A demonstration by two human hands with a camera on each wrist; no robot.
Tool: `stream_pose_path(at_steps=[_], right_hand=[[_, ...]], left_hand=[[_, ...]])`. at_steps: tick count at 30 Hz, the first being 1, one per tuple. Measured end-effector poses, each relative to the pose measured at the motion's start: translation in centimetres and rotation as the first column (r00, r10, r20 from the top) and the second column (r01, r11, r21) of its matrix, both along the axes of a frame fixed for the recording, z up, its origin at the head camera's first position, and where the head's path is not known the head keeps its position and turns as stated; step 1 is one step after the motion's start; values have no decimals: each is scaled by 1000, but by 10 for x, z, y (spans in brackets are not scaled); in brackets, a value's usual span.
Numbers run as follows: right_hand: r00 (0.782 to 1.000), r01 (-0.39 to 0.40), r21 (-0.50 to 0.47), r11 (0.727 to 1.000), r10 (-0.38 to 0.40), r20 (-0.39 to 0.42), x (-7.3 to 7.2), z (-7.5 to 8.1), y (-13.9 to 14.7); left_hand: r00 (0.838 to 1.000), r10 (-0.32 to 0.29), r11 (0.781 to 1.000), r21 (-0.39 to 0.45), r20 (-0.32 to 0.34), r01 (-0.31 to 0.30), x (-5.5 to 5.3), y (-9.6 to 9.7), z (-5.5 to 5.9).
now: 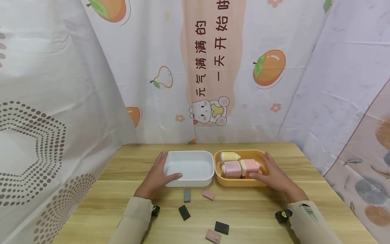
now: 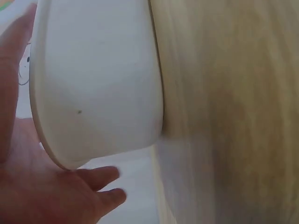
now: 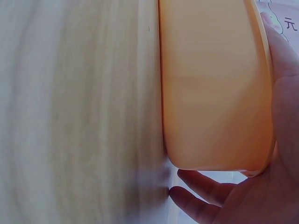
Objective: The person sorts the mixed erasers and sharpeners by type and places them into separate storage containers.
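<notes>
Risked scattering the small blocks [image 1: 213, 236] on the near table [image 1: 256, 217] through any forward drag. Beyond, gripped the white tray [image 1: 189, 183] by its left end with the left hand [image 1: 156, 174], the orange tray [image 1: 240, 183] by its right end with the right hand [image 1: 275, 174], with fingers [image 3: 201, 184] spread wide, risking shifted bottles [image 1: 232, 169] from uneven lifting. Ran both long axes left to right. Farther back, pointed rightward with the yellow bottle [image 1: 228, 156].

In the head view, we lose the left end of the white tray [image 1: 189, 183] behind the left hand [image 1: 156, 174] and the right end of the orange tray [image 1: 240, 183] behind the right hand [image 1: 274, 174]; both sleeves [image 1: 134, 220] run off the bottom edge. From the wrists, we see each tray cut off by the top edge, its inside hidden, the tabletop [image 2: 243, 116] blurred.
</notes>
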State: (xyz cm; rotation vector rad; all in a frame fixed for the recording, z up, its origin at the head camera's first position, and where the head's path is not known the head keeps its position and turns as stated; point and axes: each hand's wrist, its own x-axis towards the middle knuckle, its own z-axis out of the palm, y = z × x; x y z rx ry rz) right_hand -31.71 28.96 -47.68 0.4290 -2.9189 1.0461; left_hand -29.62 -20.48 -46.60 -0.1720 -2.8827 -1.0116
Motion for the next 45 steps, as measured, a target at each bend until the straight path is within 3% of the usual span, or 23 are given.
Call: stream_pose_path(at_steps=[5, 15, 25, 38, 45], right_hand=[[1000, 2, 3, 1000, -2, 1, 1, 2, -2], [1000, 4, 5, 1000, -4, -3, 1, 3, -2], [1000, 5, 10, 1000, -5, 9, 0, 2, -3], [1000, -1, -14, 1000, 1, -2, 1, 1, 0], [999, 42, 64, 997, -42, 1, 2, 6, -2]], left_hand=[[999, -18, 999, 35, 42, 17, -2, -4, -7], [998, -66, 996, 55, 1, 65, -4, -9, -9], [999, -26, 999, -19, 33, 26, 0, -10, -10], [995, -26, 1000, 15, 91, 25, 2, -6, -8], [996, -21, 1000, 17, 92, 19, 3, -4, -5]])
